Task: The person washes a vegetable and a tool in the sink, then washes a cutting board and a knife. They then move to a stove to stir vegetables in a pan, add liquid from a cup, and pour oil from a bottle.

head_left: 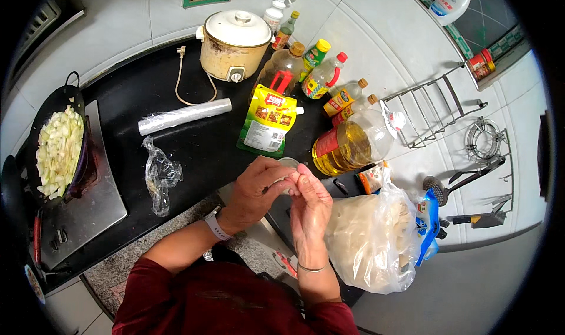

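Observation:
My left hand (256,188) and my right hand (309,201) meet fingertip to fingertip above the counter's front edge. Both are closed in a pinch; whatever small pale thing lies between the fingers is too hidden to name. Just behind the fingertips shows the rim of a small round bowl (288,161), mostly covered by my hands. A yellow and green pouch (268,120) with a white spout stands beyond it. Right of my right hand sits a translucent plastic bag (374,238) full of something pale.
Left, a wok (76,158) of chopped pale-green vegetable sits on the cooktop (109,199). Crumpled plastic wrap (162,176), a plastic-film roll (185,117) and a rice cooker (235,49) share the black counter. An oil jug (347,149) and several bottles line the wall, below a wire rack (432,108).

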